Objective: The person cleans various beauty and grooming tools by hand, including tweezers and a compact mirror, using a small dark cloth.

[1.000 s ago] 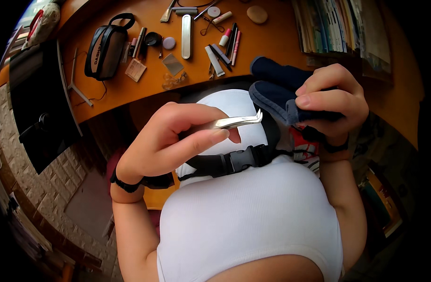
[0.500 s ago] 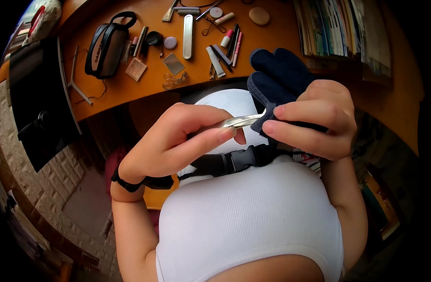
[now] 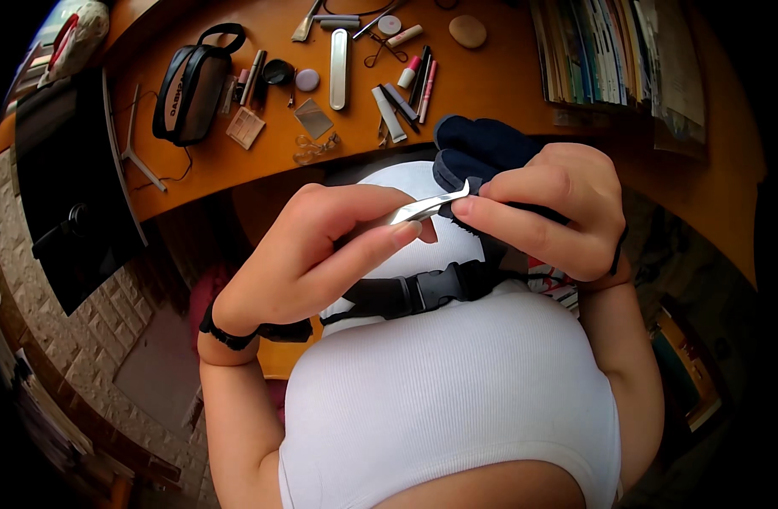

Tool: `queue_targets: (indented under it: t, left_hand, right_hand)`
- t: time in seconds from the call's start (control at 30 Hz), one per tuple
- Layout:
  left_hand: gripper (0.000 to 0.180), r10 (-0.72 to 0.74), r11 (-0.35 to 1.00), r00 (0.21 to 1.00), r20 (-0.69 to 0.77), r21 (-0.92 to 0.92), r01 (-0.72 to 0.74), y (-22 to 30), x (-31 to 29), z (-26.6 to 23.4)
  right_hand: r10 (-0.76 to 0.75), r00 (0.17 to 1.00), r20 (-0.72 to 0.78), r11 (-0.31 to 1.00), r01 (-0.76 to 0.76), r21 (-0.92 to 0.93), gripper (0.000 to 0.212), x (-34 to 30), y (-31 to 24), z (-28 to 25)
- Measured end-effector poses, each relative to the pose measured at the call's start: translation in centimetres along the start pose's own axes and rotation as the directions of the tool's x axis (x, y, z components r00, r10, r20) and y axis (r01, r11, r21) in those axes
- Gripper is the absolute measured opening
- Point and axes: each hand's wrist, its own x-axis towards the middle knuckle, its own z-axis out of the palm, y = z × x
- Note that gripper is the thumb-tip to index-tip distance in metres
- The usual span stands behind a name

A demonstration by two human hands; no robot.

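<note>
My left hand (image 3: 317,250) pinches a pair of shiny metal tweezers (image 3: 430,205) between thumb and fingers, and its bent tip points up toward my right. My right hand (image 3: 567,212) grips a dark blue cloth (image 3: 491,144), which bulges out beyond the knuckles in rounded folds. A corner of this cloth sits between the right thumb and forefinger, right beside the tweezers' tip. Both hands are held in front of my body, above a white surface at the desk's near edge. Exactly how the right fingers hold the cloth is partly hidden.
On the wooden desk (image 3: 262,161) lie a black zipped pouch (image 3: 185,102), a long silver case (image 3: 339,68), an eyelash curler (image 3: 385,55), a beige oval (image 3: 468,31) and several cosmetics. Books and papers (image 3: 610,59) stand at right. A dark screen (image 3: 71,187) is at left.
The cloth and my right hand have shifted a little left and lower. The tweezers' bent tip, covered by the cloth before, now shows bare.
</note>
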Motion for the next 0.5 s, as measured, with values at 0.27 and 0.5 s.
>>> queue_targets:
  t: [0.27, 0.5]
  left_hand:
    - [0.023, -0.016, 1.0, 1.0, 0.024, 0.011, 0.016, 0.2, 0.2, -0.4]
    - [0.025, 0.008, 0.999, 0.996, 0.088, -0.048, -0.004, 0.4, 0.4, -0.8]
  right_hand:
    - [-0.016, 1.0, 0.019, 0.998, 0.018, -0.058, 0.026, 0.1, 0.1, 0.3]
    - [-0.143, 0.974, -0.177, 0.982, 0.118, -0.147, 0.033, -0.9, 0.5, 2.3]
